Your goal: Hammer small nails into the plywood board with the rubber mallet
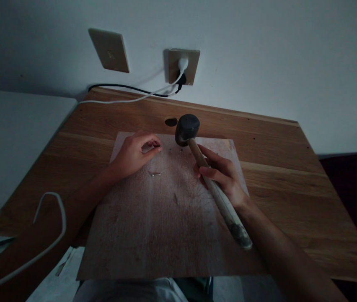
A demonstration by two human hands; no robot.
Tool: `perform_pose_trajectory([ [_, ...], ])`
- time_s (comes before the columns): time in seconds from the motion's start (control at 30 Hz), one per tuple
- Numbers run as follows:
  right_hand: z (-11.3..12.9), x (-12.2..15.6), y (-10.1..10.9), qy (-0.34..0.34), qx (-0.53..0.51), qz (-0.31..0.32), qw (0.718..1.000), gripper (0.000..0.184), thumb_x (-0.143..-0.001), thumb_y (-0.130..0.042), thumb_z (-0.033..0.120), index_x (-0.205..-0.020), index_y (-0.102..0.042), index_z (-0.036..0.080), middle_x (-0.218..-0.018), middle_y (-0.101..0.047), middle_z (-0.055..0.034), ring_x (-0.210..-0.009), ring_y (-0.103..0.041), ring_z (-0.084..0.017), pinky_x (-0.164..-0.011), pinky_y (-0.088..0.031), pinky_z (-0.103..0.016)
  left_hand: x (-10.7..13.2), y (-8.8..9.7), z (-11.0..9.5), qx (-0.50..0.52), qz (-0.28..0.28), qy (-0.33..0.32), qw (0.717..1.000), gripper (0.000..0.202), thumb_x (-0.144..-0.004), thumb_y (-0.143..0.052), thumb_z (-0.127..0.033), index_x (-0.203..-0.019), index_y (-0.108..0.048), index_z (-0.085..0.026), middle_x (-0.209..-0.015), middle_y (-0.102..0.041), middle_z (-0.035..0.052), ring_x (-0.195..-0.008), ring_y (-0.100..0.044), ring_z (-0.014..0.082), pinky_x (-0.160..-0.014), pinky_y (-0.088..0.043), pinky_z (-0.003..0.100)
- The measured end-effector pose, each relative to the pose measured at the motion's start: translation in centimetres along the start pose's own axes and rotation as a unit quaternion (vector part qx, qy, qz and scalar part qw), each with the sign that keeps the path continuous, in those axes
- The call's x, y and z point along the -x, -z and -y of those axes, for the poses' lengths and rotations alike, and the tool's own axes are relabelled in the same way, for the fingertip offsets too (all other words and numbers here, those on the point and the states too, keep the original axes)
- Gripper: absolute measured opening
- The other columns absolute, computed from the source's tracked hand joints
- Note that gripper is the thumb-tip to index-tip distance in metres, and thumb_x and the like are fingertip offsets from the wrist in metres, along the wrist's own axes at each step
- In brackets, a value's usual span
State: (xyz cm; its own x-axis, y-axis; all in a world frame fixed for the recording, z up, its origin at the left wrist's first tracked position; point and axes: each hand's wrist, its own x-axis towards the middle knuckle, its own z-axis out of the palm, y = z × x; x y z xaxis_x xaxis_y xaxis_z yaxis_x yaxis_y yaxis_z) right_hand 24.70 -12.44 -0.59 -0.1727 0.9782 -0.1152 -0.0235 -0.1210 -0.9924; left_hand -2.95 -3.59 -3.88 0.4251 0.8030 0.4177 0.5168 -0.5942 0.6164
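My right hand (pixel 221 172) is wrapped round the wooden handle of a rubber mallet (pixel 188 127) with a black head. The mallet slants, head away from me, over a thin reddish-brown board (pixel 153 235). To its left, my left hand (pixel 137 152) is held over the board with thumb and fingers pinched together; whatever is between the fingertips is too small to make out. A few small nails (pixel 156 174) lie on the board below that hand, and another nail (pixel 176 199) lies closer to me. Tiny nail-like specks (pixel 181 150) show near the mallet head.
Under the board is a wooden desktop (pixel 279 188) with a dark round hole (pixel 171 122) towards the wall. A wall socket (pixel 191 63) has a white and a black cable plugged in. A white cable (pixel 62 209) loops across my left forearm. A white surface (pixel 18 147) adjoins at left.
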Motion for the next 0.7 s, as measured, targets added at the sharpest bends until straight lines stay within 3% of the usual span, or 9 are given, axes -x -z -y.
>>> perform_pose_trajectory([
  [0.53, 0.23, 0.13, -0.12, -0.004, 0.002, -0.005, 1.000, 0.082, -0.080, -0.077, 0.037, -0.156, -0.061, 0.009, -0.071, -0.065, 0.0040, -0.055, -0.048, -0.014, -0.051, -0.035, -0.031, 0.07, -0.09, -0.02, -0.031, -0.003, -0.030, 0.999, 0.005, -0.096, -0.076, -0.020, -0.094, -0.072, -0.022, -0.095, -0.077, 0.0021, -0.090, -0.072, 0.0197, -0.090, -0.058, 0.036],
  [0.7, 0.12, 0.15, -0.10, 0.003, 0.005, -0.001, 1.000, 0.080, -0.082, -0.076, 0.037, -0.155, -0.063, 0.010, -0.071, -0.065, 0.0038, -0.055, -0.048, -0.014, -0.051, -0.034, -0.030, 0.11, -0.19, 0.04, -0.028, 0.022, -0.027, 0.999, 0.005, -0.096, -0.076, -0.020, -0.096, -0.071, -0.023, -0.094, -0.076, 0.0019, -0.090, -0.071, 0.0200, -0.088, -0.057, 0.036],
])
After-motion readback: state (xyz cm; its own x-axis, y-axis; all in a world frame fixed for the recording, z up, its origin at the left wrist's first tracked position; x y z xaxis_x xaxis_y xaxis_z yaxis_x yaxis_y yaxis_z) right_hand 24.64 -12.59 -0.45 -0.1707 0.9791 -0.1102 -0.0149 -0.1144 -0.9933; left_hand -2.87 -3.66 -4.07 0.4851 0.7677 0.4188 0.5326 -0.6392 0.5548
